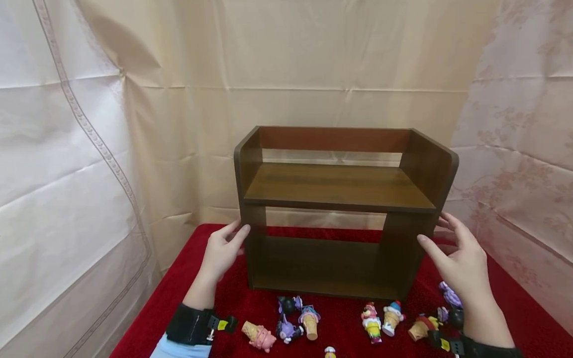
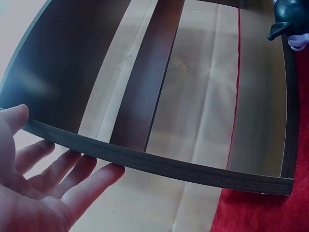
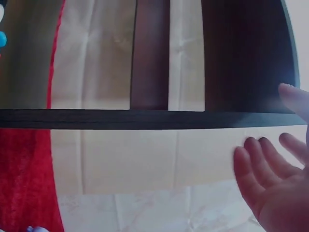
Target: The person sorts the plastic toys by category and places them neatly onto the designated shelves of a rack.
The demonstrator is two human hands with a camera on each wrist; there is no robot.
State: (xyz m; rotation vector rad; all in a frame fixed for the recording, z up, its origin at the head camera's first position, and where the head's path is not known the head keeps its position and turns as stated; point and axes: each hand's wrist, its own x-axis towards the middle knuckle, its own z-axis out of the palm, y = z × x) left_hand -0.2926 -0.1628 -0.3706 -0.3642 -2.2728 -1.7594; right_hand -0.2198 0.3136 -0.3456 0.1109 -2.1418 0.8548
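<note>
Between left grip [image 1: 222, 252], right grip [image 1: 465, 263]: brown shelf [image 1: 337, 185].

- Shelf [image 1: 340, 185]: wood or wood-look board, smooth; faint grain on the decks, soft sheen on the side panels.
- Shelf edges: smooth, dark, low gloss in the wrist views.
- Table cover [image 1: 179, 298]: plush cloth, velvet-like, matt.
- Back curtain [image 1: 313, 59]: cloth, slight satin sheen, creased.
- Left curtain [image 1: 58, 174]: creased cloth, patterned trim strip.
- Right curtain [image 1: 528, 124]: cloth, floral pattern, creased.
- Figurines [image 1: 262, 340]: look like moulded plastic.
- Wristband [image 1: 188, 323]: fabric-like, matt.
- Sleeve [image 1: 179, 349]: soft cloth, matt.
</note>
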